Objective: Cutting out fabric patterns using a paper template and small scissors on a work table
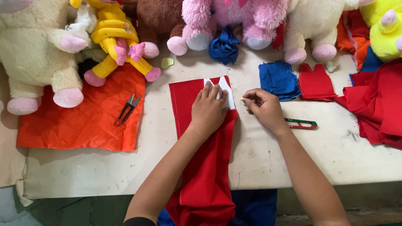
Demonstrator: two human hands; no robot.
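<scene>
Red cloth (201, 167) lies on the table (104, 167); left hand (208, 109) presses flat, fingers spread, on a white pattern (226, 90) atop it, right hand (263, 108) pinching chalk (243, 100) just beside the pattern.

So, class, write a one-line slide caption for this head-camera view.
Left hand presses a white paper template onto red fabric; right hand marks its edge.

Along the worktop (104, 167) back edge, a row of plush toys (234, 19). Centre, a fabric strip (201, 138) hanging over the front edge, a paper template (226, 90) on its far end. Left, thread snips (128, 109) on a quilted piece (83, 121). Right, more snips (301, 124), behind them a stack of cut squares (278, 79).
</scene>
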